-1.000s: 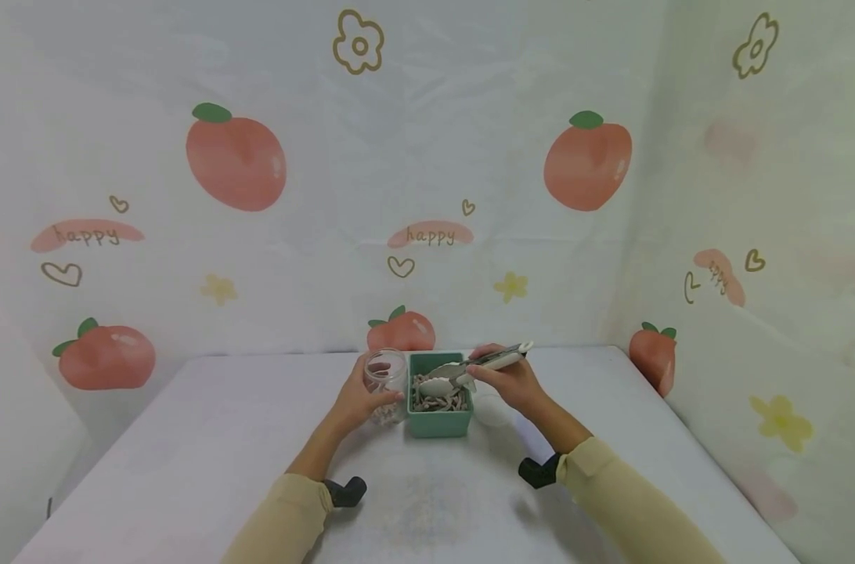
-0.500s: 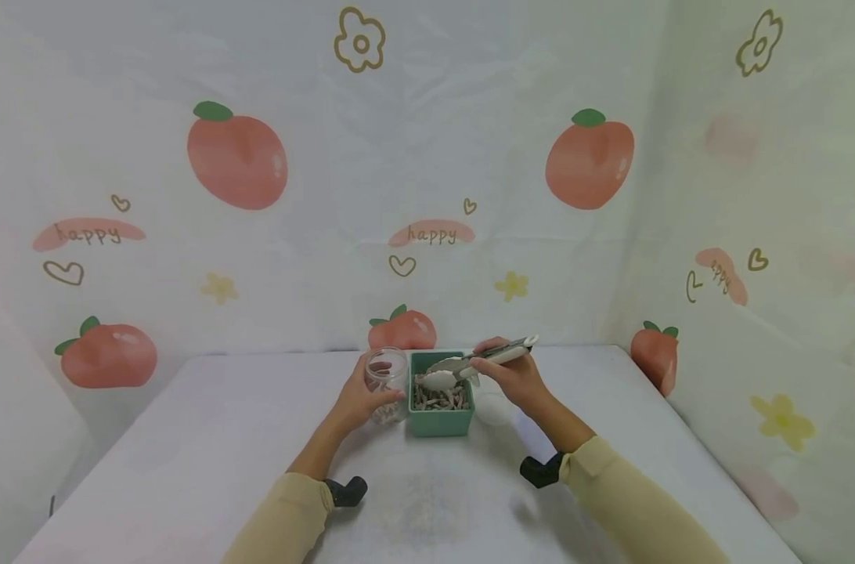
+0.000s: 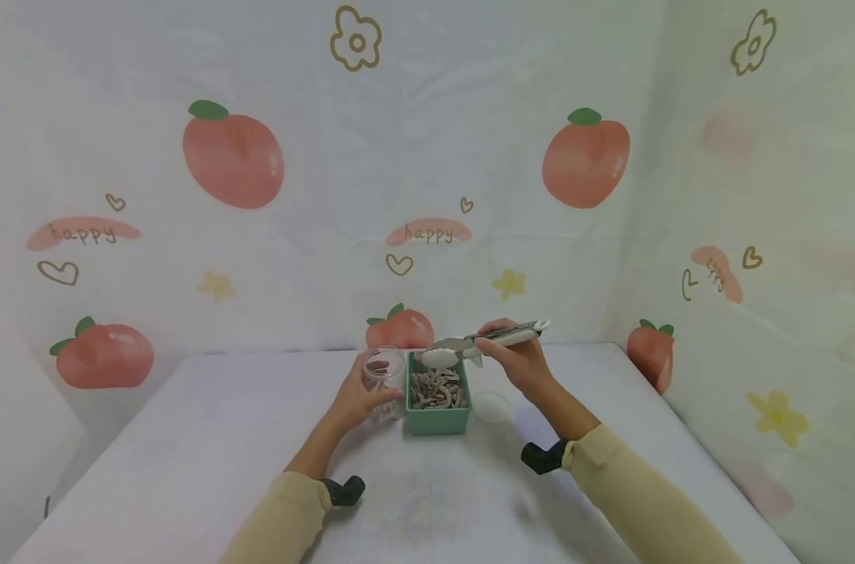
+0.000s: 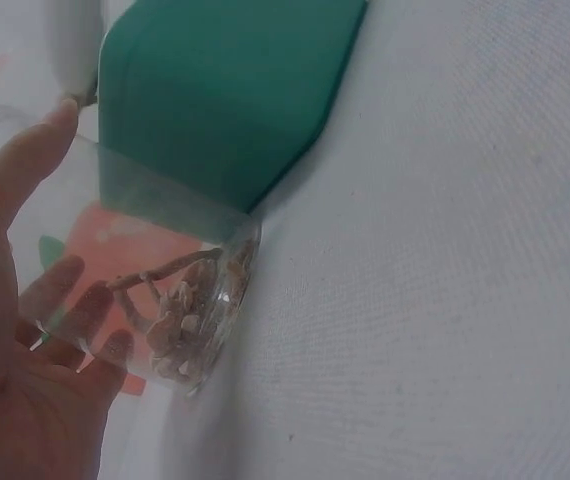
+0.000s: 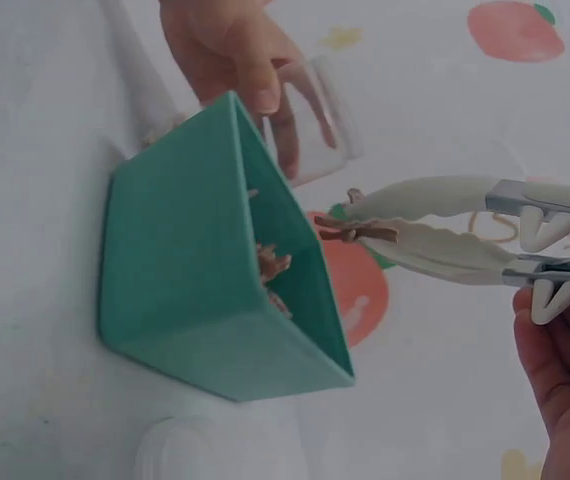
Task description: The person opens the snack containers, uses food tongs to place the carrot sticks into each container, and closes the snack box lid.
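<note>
My left hand (image 3: 353, 399) grips a clear jar (image 3: 394, 366), which stands upright on the table against the left side of a green box (image 3: 438, 424). Some brownish dried pieces (image 4: 177, 325) lie at the jar's bottom. Similar dried strips (image 3: 438, 389) fill part of the box. My right hand (image 3: 524, 362) holds a pair of white and grey tongs (image 3: 501, 338) over the far part of the box. Between the tongs' tips, a few dried strips (image 5: 365, 232) are pinched, as the right wrist view shows; they are just outside the box's mouth.
A round, clear or whitish lid (image 3: 492, 407) lies on the table just right of the box. The white tabletop (image 3: 427, 501) runs back to a wall sheet (image 3: 315, 196) printed with fruit, hearts and flowers.
My right hand has raised the tongs from inside the box to above its rim, with strips between the tips. My left hand keeps its hold on the jar in the same place.
</note>
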